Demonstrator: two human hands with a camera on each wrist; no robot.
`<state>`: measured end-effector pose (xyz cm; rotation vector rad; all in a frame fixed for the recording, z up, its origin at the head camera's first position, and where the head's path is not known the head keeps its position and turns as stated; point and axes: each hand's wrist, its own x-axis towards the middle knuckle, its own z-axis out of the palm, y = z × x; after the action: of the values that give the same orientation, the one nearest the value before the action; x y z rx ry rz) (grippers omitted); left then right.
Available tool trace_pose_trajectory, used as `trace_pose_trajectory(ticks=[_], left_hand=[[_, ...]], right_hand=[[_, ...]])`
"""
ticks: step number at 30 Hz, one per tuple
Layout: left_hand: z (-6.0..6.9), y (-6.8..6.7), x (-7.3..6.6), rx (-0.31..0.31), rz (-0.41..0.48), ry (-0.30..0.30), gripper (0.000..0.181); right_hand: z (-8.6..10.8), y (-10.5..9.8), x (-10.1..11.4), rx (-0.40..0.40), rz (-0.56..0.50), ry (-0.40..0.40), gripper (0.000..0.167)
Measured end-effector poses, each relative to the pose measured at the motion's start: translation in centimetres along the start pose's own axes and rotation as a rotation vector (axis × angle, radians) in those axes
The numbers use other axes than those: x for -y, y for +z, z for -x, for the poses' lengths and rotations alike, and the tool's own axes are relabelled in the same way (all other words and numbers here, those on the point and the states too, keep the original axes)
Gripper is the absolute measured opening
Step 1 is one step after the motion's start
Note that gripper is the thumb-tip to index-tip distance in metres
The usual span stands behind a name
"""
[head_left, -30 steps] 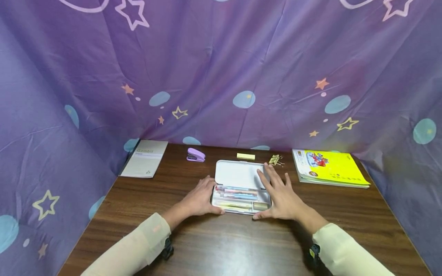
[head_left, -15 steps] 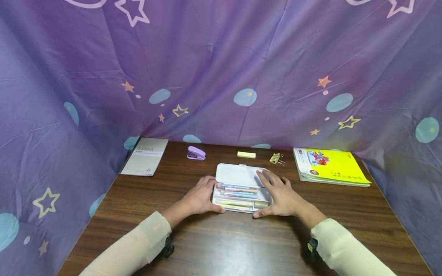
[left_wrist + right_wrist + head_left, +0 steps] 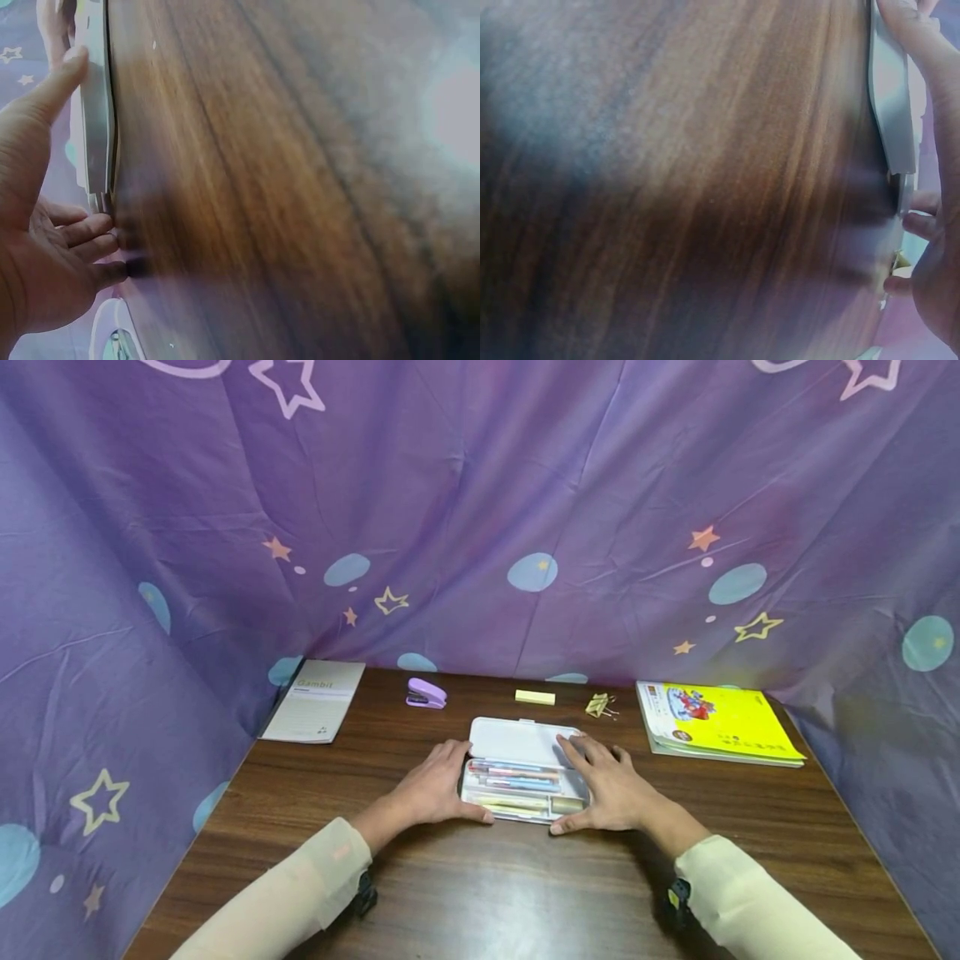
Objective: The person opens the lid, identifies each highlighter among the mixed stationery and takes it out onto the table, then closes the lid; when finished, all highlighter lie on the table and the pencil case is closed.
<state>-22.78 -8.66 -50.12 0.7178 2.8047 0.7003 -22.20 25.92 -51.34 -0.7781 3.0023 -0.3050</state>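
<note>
An open white pencil case [image 3: 525, 742] sits on the wooden table with its lid folded back from the person. Several pens [image 3: 517, 774] lie in the tray, with yellow pencil-like sticks [image 3: 513, 804] in front of them and a tan block [image 3: 566, 806] at the right. The left hand [image 3: 431, 782] holds the case's left end, its thumb at the front edge and fingers along the side. At the right end, the right hand [image 3: 617, 789] holds the case with its thumb at the front corner and fingers spread over the lid's right edge. In the left wrist view, the left fingertips [image 3: 97, 232] rest near the hinge.
Behind the case lie a purple stapler [image 3: 426, 693], a yellow block [image 3: 535, 697] and gold binder clips [image 3: 600, 704]. A grey notebook [image 3: 315, 702] is at the back left, yellow books [image 3: 723, 722] at the back right. Purple curtains [image 3: 480, 527] enclose the table.
The lid's far edge has come down, so the lid looks flatter than a second ago. Both hands stay at the ends of the pencil case; the head view has shifted slightly.
</note>
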Motion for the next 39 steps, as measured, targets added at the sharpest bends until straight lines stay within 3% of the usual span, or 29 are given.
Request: trace_pose_trajectory(ticks=[7,17,26,32,39], left_hand=[[-0.5,0.2,0.4,0.014,-0.030,-0.007,0.138],[-0.9,0.5,0.8,0.081,-0.013,-0.014,0.144],[-0.9,0.5,0.6,0.093,-0.021,-0.012,0.144],[-0.9,0.4,0.5,0.102,-0.022,-0.016,0.145],[-0.9,0.3,0.4,0.098,0.010,-0.035,0.146]], right_hand=[[0.0,0.0,0.1,0.004,-0.002,-0.002,0.146],[0.2,0.0,0.2,0.022,-0.021,0.003,0.138],[0.2,-0.4,1.3,0.042,-0.022,0.021,0.128],[-0.4,-0.5,3.7,-0.033,-0.035,-0.050,0.101],[-1.5,-0.2,6.7,-0.142,-0.100,-0.221,0.044]])
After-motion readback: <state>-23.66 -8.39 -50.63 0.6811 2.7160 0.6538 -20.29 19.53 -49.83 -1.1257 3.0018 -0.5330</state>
